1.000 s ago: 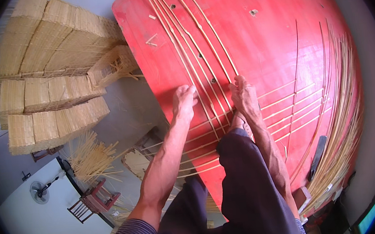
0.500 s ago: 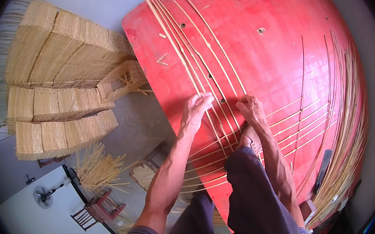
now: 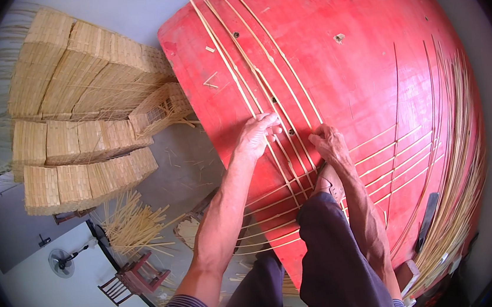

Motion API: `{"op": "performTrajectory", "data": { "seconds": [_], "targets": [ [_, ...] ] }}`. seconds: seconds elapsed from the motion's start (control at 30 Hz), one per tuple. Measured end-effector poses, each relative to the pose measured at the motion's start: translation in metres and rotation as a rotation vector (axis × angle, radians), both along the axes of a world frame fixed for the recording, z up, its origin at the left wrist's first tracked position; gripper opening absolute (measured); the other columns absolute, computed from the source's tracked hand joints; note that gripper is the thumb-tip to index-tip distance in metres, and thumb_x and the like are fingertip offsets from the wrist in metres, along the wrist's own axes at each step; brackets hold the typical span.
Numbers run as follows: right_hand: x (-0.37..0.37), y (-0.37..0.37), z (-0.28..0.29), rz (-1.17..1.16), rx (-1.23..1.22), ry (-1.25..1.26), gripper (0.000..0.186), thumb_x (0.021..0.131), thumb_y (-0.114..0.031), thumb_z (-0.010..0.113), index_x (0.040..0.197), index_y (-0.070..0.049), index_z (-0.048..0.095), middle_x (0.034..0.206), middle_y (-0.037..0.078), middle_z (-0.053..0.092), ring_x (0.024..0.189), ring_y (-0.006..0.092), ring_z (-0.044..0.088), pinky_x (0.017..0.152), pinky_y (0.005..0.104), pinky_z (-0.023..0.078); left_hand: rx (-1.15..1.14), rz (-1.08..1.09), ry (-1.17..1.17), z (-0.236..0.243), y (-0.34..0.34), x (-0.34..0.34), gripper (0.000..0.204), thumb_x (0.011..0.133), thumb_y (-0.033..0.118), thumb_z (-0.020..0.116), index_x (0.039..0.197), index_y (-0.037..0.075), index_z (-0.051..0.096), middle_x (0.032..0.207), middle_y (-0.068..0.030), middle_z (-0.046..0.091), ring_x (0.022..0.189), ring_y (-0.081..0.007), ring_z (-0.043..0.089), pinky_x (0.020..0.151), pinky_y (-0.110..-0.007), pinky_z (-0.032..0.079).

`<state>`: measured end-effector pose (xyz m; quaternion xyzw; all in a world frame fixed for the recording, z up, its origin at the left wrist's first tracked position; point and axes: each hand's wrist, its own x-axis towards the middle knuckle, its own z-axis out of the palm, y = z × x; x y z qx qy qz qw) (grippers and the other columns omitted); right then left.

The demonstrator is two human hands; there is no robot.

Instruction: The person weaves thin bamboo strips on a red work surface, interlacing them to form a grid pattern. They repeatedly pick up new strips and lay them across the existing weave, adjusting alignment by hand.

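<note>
Several long, pale bamboo strips (image 3: 273, 61) run lengthwise over a red board (image 3: 364, 89). Others cross them near my foot, forming an open grid of crosswise strips (image 3: 271, 227). My left hand (image 3: 256, 136) is closed round the leftmost lengthwise strips, thumb and fingers curled; exactly how many it grips is hidden. At the rightmost lengthwise strip, my right hand (image 3: 330, 143) rests low with its fingers bent and pressed together on it. My shoe (image 3: 328, 182) stands on the crossing, just below the right hand, and covers part of the grid.
A bundle of thin strips (image 3: 462, 180) lies along the board's right side, beside a dark flat blade-like tool (image 3: 427, 222). Stacked woven bamboo pieces (image 3: 87, 68) stand at left. Below them are a heap of short strips (image 3: 131, 223), a small wooden chair (image 3: 133, 278) and a fan (image 3: 61, 263).
My left hand has shifted slightly up and left, its fingers a little looser. The lengthwise strips near it are spaced differently. My right hand and foot stay put.
</note>
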<state>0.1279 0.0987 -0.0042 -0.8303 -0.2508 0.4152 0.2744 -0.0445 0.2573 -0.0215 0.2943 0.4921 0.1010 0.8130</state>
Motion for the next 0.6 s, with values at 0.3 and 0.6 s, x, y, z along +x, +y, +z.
{"op": "performTrajectory", "data": {
  "seconds": [0.3,0.6],
  "targets": [
    [-0.002,-0.004,-0.032,0.194,0.217,-0.124,0.027,0.086,-0.027,0.064,0.09,-0.001,0.068,0.087,0.026,0.066,0.083,0.0412,0.066,0.072,0.0465,0.052,0.342,-0.365,-0.155,-0.001,0.015,-0.012,0.024,0.091,0.02,0.066,0.108,0.003,0.066,0.099,-0.0095,0.07,0.106,-0.0203,0.065,0.098,-0.036,0.051],
    [0.063,-0.045,-0.042,0.024,0.324,0.253,0.032,0.094,-0.021,0.062,0.118,-0.001,0.068,0.108,0.009,0.071,0.096,0.0159,0.068,0.086,0.0302,0.054,0.256,-0.35,-0.511,-0.005,0.02,0.049,0.051,0.099,0.03,0.058,0.138,-0.002,0.047,0.123,-0.0139,0.064,0.113,-0.0222,0.062,0.09,-0.031,0.051]
  ]
}}
